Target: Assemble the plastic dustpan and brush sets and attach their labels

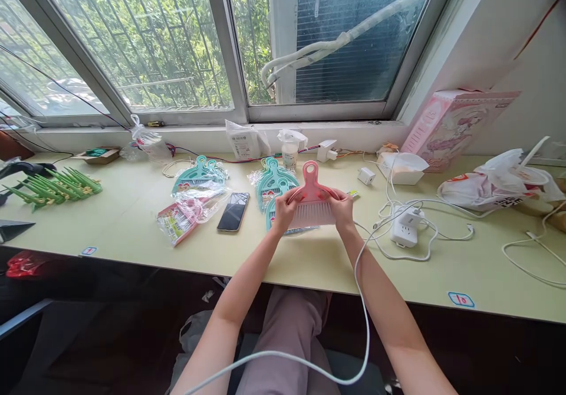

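Both of my hands hold a small pink hand brush (pixel 311 190) above the table, its ringed handle pointing away from me and its pale bristles toward me. My left hand (pixel 286 211) is closed on the brush's left end. On the right end, my right hand (pixel 342 209) grips it the same way. Just behind and left of the brush lie teal dustpan-and-brush pieces (pixel 275 175), partly covered by clear plastic and by my left hand. Another teal set in plastic (pixel 201 174) lies farther left, with a pink packaged set (pixel 177 221) in front of it.
A phone (pixel 233 211) lies left of my hands. A white power strip (pixel 404 227) with tangled cables sits to the right, and one white cable (pixel 363 300) loops over my right forearm. A tissue box (pixel 402 168), pink box (pixel 455 127) and green stick-like bundle (pixel 57 187) stand farther out.
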A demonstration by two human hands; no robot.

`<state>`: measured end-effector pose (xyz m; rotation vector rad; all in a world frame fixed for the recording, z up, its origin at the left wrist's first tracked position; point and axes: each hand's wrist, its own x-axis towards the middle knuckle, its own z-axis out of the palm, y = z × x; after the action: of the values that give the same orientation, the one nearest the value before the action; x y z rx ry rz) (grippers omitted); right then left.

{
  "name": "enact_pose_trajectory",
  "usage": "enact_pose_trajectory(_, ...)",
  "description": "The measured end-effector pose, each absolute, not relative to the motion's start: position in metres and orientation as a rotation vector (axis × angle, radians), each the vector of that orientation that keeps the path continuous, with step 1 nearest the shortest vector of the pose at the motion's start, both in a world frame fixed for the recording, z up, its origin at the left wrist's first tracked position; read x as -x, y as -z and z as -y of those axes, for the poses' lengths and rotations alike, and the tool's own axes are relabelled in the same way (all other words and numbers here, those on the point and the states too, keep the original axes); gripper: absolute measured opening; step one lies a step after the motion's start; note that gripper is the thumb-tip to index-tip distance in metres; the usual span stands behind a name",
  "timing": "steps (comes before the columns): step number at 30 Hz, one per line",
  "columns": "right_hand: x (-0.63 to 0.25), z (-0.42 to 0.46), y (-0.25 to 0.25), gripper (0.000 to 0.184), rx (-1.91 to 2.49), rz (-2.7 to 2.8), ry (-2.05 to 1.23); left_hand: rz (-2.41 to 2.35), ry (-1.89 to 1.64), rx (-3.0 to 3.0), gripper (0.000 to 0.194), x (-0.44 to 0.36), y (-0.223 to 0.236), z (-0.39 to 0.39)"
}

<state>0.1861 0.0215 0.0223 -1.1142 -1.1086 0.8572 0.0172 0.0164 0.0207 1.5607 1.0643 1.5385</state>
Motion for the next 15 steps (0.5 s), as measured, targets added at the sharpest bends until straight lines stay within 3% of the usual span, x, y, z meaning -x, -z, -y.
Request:
enact_pose_trajectory(9,-0.1854,-0.0217,-0.0238,0.039,1.066,1.106,-0.93,-1.019,-1.443,-1.732,0.036,-0.0077,-0.0249,-0.0266)
enact_pose_trajectory(15,-0.1903,-0.0237,-0.0268,0.041,1.176,1.265,-0.772,-1.065,-1.419,-1.811,0.037,-0.0112,-0.022,-0.0216)
